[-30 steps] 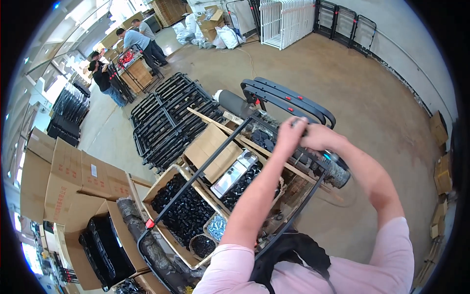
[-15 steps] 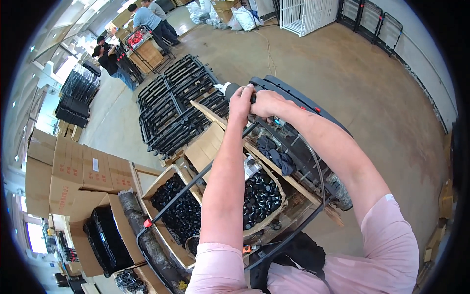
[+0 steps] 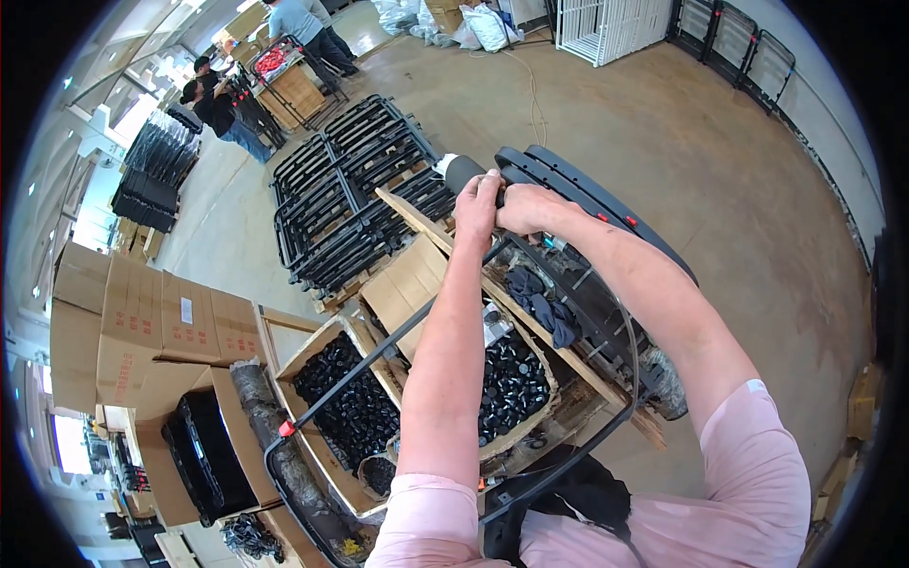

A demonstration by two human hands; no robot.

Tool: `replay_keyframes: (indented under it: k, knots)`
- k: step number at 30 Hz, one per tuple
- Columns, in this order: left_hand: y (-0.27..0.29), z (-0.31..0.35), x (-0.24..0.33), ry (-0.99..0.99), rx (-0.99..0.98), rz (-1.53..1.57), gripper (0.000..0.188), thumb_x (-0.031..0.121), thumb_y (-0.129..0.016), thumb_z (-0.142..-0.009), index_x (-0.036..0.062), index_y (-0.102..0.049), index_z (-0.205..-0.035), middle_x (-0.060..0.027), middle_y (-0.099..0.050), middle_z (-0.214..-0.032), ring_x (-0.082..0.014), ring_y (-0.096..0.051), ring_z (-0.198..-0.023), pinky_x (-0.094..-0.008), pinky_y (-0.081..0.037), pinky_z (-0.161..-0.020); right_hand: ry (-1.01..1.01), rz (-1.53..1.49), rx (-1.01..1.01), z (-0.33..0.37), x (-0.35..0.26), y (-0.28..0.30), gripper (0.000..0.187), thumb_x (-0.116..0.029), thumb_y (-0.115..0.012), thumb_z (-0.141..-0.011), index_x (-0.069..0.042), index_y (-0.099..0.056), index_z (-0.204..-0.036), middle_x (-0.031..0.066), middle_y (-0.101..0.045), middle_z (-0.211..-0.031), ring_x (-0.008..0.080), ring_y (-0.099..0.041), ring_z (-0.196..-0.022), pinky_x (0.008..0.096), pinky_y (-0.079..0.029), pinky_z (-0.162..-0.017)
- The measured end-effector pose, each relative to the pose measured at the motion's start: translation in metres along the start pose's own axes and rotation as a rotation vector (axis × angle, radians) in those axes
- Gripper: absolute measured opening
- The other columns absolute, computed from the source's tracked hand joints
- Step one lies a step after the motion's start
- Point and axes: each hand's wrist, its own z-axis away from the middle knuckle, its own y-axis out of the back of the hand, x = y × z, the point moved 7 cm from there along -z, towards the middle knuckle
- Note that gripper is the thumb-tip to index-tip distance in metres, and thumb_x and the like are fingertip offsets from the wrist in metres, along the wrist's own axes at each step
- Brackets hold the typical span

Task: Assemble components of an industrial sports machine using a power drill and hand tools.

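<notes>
- Bare hands: two, namely one left hand [image 3: 476, 206] and one right hand [image 3: 530, 206]
- Bent black tubular frame [image 3: 360, 367]: one
- Red clip [image 3: 286, 429] on that frame: one
- Bins of small black plastic parts: two, one left bin [image 3: 346, 398] and one right bin [image 3: 516, 388]
- Small round tub [image 3: 378, 474] of dark bits: one
- Curved black rails [image 3: 559, 180]: two
- Red buttons [image 3: 632, 221] on the rails: two in sight
- White barred rack [image 3: 620, 28]: one
- Black frames by the wall [image 3: 750, 57]: three
- Pile of slatted black frames [image 3: 350, 194]: one, perhaps two abreast; pieces overlap too much to count
- Co-workers [image 3: 298, 24]: four, one mostly hidden
</notes>
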Motion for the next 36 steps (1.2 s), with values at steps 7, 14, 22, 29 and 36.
replay_keyframes:
  k: [7, 14, 22, 29, 36]
  knots:
    - [0.001, 0.003, -0.008, -0.012, 0.017, -0.007, 0.032, 0.035, -0.065, -0.104, 0.0046, -0.071, -0.097, -0.0010, -0.067, -0.092, -0.0110, -0.057, -0.084, -0.0294, -0.048, -0.079, -0.029, 0.000, 0.014, 0.000, 0.002, -0.005, 0.032, -0.022, -0.055, -0.087, 0.002, -0.077, -0.092, 0.0169, -0.077, -0.081, 0.0307, -0.077, -0.086, 0.0435, -0.057, -0.077]
    - [0.013, 0.005, -0.015, -0.020, 0.058, -0.011, 0.033, 0.036, -0.069, -0.102, 0.0030, -0.071, -0.107, -0.0037, -0.070, -0.097, -0.0124, -0.060, -0.088, -0.0311, -0.051, -0.080, -0.054, -0.138, -0.065, -0.029, 0.009, -0.030, 0.031, -0.022, -0.057, -0.085, 0.001, -0.078, -0.085, 0.0175, -0.078, -0.085, 0.0274, -0.077, -0.086, 0.0441, -0.056, -0.075]
    - [-0.016, -0.008, -0.010, -0.058, 0.125, -0.230, 0.062, 0.046, -0.077, -0.093, -0.0029, -0.065, -0.128, -0.0186, -0.072, -0.113, -0.0264, -0.068, -0.103, -0.0417, -0.053, -0.097, 0.064, -0.254, -0.027, -0.072, 0.055, -0.025, 0.017, -0.019, -0.069, -0.081, -0.003, -0.068, -0.075, 0.0085, -0.066, -0.071, 0.0210, -0.062, -0.058, 0.0398, -0.048, -0.054]
    - [0.060, 0.080, 0.025, -0.384, 0.592, -0.531, 0.055, 0.043, -0.073, -0.096, -0.0034, -0.061, -0.123, -0.0252, -0.067, -0.115, -0.0395, -0.066, -0.107, -0.0461, -0.052, -0.095, 0.171, -0.403, -0.135, -0.044, -0.015, -0.040, 0.014, -0.013, -0.067, -0.082, -0.001, -0.068, -0.077, 0.0108, -0.064, -0.067, 0.0218, -0.060, -0.054, 0.0388, -0.047, -0.050]
    - [0.143, 0.254, -0.042, -0.175, 0.397, -0.185, 0.040, 0.035, -0.061, -0.106, -0.0035, -0.065, -0.115, -0.0097, -0.070, -0.091, -0.0142, -0.066, -0.088, -0.0334, -0.054, -0.078, 0.160, -1.011, -0.218, 0.007, -0.015, -0.025, 0.021, -0.023, -0.067, -0.093, -0.006, -0.061, -0.102, 0.0056, -0.063, -0.077, 0.0147, -0.055, -0.049, 0.0298, -0.043, -0.046]
